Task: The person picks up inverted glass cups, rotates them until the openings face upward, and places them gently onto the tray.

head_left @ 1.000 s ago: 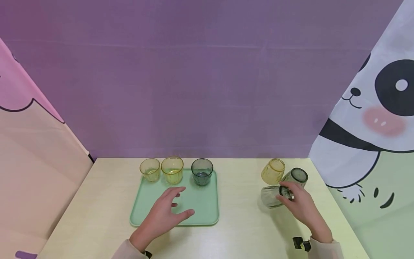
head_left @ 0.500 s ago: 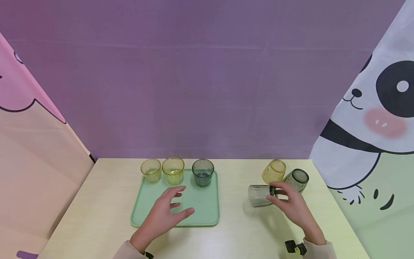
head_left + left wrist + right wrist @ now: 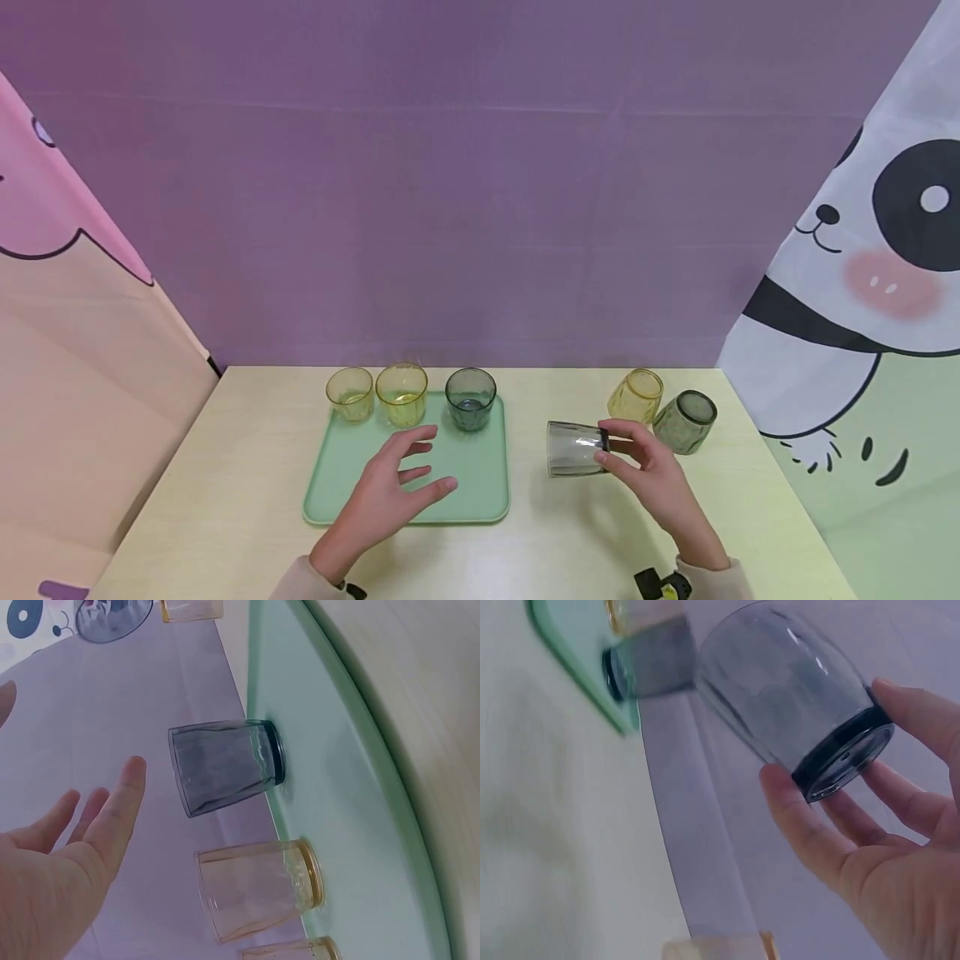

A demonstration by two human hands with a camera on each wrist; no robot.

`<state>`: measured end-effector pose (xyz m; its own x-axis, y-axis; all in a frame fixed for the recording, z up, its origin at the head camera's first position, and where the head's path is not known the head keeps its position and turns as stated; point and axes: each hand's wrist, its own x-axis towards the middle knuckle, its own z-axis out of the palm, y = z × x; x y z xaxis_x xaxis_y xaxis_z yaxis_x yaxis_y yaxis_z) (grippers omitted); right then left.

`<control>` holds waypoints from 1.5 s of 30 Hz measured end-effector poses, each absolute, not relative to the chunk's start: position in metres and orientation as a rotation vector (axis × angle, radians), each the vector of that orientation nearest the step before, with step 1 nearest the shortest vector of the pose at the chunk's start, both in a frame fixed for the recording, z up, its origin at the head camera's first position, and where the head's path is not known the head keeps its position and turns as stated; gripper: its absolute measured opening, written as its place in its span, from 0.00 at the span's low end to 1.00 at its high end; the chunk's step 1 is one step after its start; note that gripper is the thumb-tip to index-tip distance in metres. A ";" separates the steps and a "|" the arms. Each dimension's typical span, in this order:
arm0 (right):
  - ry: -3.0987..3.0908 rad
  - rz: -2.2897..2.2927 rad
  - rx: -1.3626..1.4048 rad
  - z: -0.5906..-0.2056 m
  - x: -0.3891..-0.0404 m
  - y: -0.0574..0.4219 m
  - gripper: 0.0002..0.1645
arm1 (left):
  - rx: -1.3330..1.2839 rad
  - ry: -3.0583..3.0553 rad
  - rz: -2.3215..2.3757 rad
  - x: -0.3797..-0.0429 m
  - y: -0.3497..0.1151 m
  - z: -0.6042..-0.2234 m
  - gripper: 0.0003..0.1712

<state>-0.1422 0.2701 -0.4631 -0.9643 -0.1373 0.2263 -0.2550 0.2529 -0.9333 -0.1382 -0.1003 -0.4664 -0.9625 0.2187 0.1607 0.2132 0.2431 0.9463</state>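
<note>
My right hand (image 3: 648, 475) pinches a grey glass (image 3: 576, 449) by its thick base, fingers and thumb on either side. The glass lies sideways in the air above the table, its mouth toward the left; the right wrist view shows the dark base (image 3: 844, 754) between the fingertips. Over the green tray (image 3: 465, 492) hovers my left hand (image 3: 386, 492), fingers spread and holding nothing. Along the tray's back edge stand two yellow glasses, one at the left (image 3: 350, 396) and one beside it (image 3: 402, 396), then a dark grey glass (image 3: 470, 400), all mouth up.
At the right back of the table (image 3: 525, 558), a yellow glass (image 3: 634, 397) and a grey-green glass (image 3: 685, 422) stand upside down, close to each other. A purple curtain (image 3: 480, 183) rises behind the table, with a panda print on the right.
My right hand has carried the grey glass leftward from beside the upside-down glasses, turning its mouth a little more to the left. The left hand has barely moved.
</note>
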 end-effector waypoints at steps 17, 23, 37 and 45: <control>-2.073 2.338 0.600 -0.473 -0.140 0.240 0.24 | 0.481 2.312 2.000 -0.135 -0.088 -0.466 0.41; -2.016 2.430 0.593 -0.472 -0.140 0.230 0.23 | 0.521 2.237 2.060 -0.136 -0.082 -0.465 0.41; -1.918 2.559 0.669 -0.476 -0.139 0.206 0.24 | 0.594 2.091 2.129 -0.136 -0.061 -0.463 0.44; -1.899 2.597 0.658 -0.474 -0.135 0.200 0.24 | 0.646 2.074 2.156 -0.136 -0.056 -0.464 0.44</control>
